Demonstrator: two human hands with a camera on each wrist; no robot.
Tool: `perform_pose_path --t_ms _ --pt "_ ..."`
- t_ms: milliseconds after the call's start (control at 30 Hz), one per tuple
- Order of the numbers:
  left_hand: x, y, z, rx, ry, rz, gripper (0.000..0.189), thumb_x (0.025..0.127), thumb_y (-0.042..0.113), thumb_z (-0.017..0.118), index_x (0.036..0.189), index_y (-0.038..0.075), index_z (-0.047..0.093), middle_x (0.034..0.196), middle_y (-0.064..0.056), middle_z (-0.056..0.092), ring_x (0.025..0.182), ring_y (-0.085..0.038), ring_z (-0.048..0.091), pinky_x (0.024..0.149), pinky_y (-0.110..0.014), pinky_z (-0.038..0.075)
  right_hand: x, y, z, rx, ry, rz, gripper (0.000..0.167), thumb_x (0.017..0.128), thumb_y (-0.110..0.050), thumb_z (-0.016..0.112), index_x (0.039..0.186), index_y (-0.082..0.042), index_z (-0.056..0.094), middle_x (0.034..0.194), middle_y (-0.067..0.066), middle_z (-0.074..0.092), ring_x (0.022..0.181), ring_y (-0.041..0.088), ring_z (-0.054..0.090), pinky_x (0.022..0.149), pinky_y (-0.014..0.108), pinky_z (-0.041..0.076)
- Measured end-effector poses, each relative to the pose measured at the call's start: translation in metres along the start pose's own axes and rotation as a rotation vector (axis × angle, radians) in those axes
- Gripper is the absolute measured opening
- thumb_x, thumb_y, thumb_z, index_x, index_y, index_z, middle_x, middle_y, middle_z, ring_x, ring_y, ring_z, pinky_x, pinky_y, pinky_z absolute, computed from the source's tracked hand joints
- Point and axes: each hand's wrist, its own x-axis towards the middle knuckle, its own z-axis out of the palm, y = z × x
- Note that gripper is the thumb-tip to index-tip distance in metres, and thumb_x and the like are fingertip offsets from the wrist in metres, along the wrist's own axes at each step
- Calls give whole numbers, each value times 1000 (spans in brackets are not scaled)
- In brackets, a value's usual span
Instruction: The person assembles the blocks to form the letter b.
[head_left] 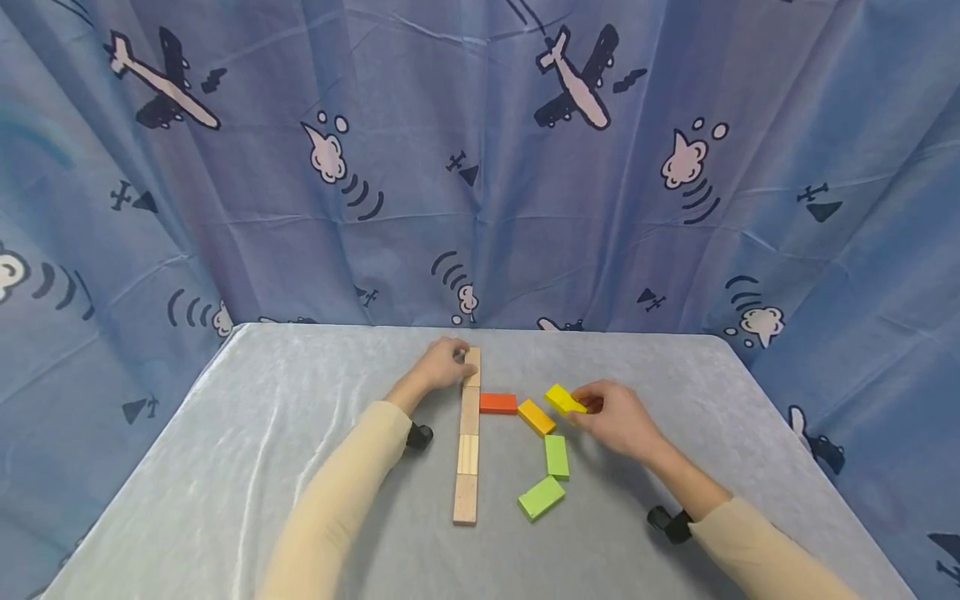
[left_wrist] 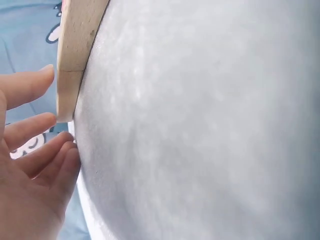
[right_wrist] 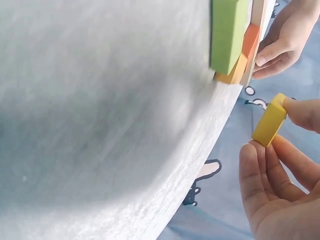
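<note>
My right hand (head_left: 617, 419) pinches a yellow block (right_wrist: 269, 121) between thumb and fingers, held above the table at the right of the block shape. My left hand (head_left: 441, 364) is at the far end of a straight column of plain wooden blocks (head_left: 468, 454). In the left wrist view, its thumb and index finger are spread beside the end wooden block (left_wrist: 69, 95), the index tip at the block's end. A red-orange block (head_left: 498, 403) juts right from the column. A yellow-orange block (head_left: 537, 417) and two green blocks (head_left: 557, 457) continue in a curve.
A pale cloth covers the table (head_left: 315, 383). Behind it hangs a blue curtain (head_left: 405, 192) printed with airplanes. Dark wrist cameras are strapped under both forearms. The nearer green block (head_left: 542, 497) lies slanted, its left end apart from the wooden column.
</note>
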Motion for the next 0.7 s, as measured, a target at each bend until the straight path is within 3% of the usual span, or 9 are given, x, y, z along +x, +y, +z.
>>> perform_pose_path --t_ms 267,700 --pt "-16 1 -4 107 -31 34 50 96 24 69 136 -4 59 131 -22 60 121 -34 57 101 -45 47 -9 -12 3 20 -19 -68 33 87 -15 79 115 1 73 107 9 68 91 21 62 82 40 54" --pt "-50 3 -6 102 -80 117 47 94 25 71 133 -1 62 124 -20 63 115 -33 60 98 -48 48 -22 -32 14 59 -76 -161 29 86 -12 80 113 -4 74 103 0 68 91 18 62 83 40 55"
